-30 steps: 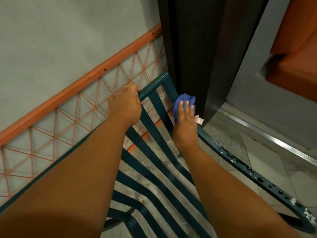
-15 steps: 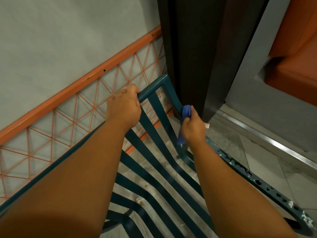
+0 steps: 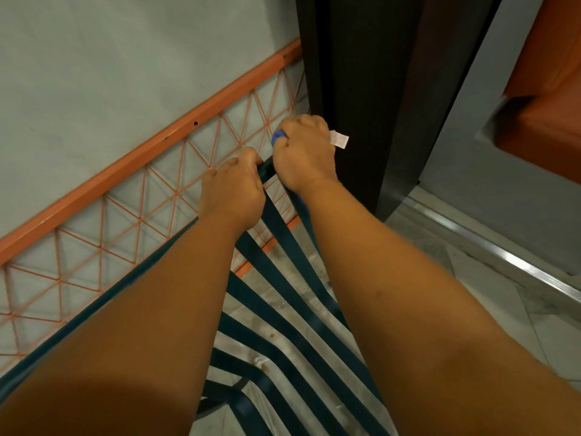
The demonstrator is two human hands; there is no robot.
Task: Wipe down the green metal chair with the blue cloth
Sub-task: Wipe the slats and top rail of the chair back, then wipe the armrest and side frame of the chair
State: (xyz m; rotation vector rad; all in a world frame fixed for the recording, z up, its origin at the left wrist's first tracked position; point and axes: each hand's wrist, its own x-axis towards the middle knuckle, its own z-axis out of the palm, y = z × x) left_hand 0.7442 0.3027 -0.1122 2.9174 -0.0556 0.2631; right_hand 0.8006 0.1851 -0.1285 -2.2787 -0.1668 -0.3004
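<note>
The green metal chair (image 3: 276,297) lies below me, its dark teal slats running down toward the bottom of the view. My left hand (image 3: 234,193) grips the chair's top rail. My right hand (image 3: 303,152) sits just right of it at the rail's far corner, closed around the blue cloth (image 3: 278,136). Only a small blue edge of the cloth shows by the knuckles, and a white tag (image 3: 339,140) sticks out to the right. Both forearms hide much of the frame.
An orange wire-mesh panel (image 3: 151,196) leans against the grey wall behind the chair. A dark door frame (image 3: 361,89) stands right by my right hand. A metal threshold strip (image 3: 490,247) crosses the tiled floor, and an orange seat (image 3: 544,105) is at the far right.
My right hand has slid with the cloth from the chair's right side rail up to the top corner, next to my left hand. The left hand has kept its grip on the top rail.
</note>
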